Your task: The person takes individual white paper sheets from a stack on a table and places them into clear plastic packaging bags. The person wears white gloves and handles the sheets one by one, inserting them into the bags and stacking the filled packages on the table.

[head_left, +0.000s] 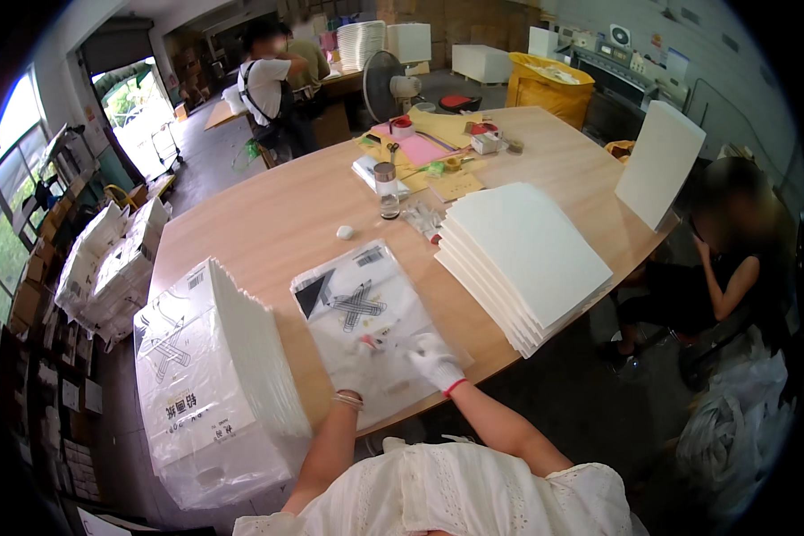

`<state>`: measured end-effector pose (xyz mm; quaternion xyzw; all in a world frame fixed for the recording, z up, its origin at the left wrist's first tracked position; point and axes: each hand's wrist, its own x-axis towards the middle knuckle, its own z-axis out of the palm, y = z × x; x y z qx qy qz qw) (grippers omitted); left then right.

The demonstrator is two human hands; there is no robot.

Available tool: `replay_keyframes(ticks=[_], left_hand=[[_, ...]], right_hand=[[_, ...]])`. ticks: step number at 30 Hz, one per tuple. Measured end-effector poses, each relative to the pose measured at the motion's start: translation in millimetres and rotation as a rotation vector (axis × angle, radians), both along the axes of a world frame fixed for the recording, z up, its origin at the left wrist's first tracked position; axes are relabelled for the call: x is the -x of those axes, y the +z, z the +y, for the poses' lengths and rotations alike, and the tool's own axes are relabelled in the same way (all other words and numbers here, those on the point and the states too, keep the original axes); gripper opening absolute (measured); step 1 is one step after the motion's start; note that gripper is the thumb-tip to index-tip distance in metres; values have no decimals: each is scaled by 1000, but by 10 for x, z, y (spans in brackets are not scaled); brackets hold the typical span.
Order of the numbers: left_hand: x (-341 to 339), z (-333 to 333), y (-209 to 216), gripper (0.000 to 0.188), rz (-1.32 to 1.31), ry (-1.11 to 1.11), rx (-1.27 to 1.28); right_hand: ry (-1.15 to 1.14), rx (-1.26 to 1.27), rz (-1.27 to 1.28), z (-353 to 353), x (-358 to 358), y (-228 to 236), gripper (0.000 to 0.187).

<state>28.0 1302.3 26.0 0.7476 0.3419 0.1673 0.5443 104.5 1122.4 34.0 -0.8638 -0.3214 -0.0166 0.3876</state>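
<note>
Daylight glares through the doorway and window on my left; my table is bright, the floor to my right dim, and straight edges bend near the rim (its corners black).

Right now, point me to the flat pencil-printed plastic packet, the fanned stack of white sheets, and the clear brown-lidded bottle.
Flat pencil-printed plastic packet (359, 308), head view: crossed-pencils print.
Fanned stack of white sheets (529, 255), head view: top sheet's face.
Clear brown-lidded bottle (388, 191), head view: body below lid.
</note>
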Motion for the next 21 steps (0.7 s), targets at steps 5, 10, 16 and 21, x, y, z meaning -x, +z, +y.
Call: replay_keyframes(ticks=[5, 10, 16, 21], left_hand=[[-46, 51, 402, 12, -221, 26, 527], [-172, -249, 964, 22, -302, -237, 334], [-93, -423, 1321, 32, -169, -322, -361], [239, -431, 1253, 40, -285, -128, -803]], right_hand=[[83, -49, -261, -351, 131, 534, 20], [291, -67, -184, 384, 27, 313, 27], [457, 42, -177, 26, 54, -282, 38], [243, 153, -618, -1534, -287, 1334, 52]])
